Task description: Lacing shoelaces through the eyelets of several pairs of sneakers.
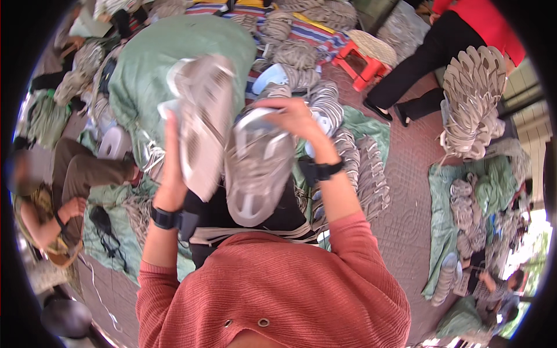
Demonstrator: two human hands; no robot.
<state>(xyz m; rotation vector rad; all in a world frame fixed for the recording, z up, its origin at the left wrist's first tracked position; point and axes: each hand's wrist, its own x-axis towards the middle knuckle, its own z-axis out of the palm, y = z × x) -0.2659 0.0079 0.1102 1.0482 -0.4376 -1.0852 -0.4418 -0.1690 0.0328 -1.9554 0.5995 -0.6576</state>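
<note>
My left hand point(172, 153) is closed on the outer edge of a grey-beige shoe upper point(204, 130), held upright in front of me and smeared by motion. Close beside it, a second shoe upper point(259, 168) hangs with its rounded end down. My right hand point(297, 118) grips this one by its top end, fingers curled over the rim. Pale patches show inside both openings. Below the uppers lies my dark lap point(278, 219), with light cords point(261, 233) across it. Dark bands circle both my wrists.
A large green sack point(174, 58) bulges ahead. Nested rows of uppers point(371, 174) lie right of my lap. A red stool point(362, 61) stands beyond. At right, a person in red point(487, 23) stands near a big bundle of uppers point(474, 87); another person point(69, 203) sits at left.
</note>
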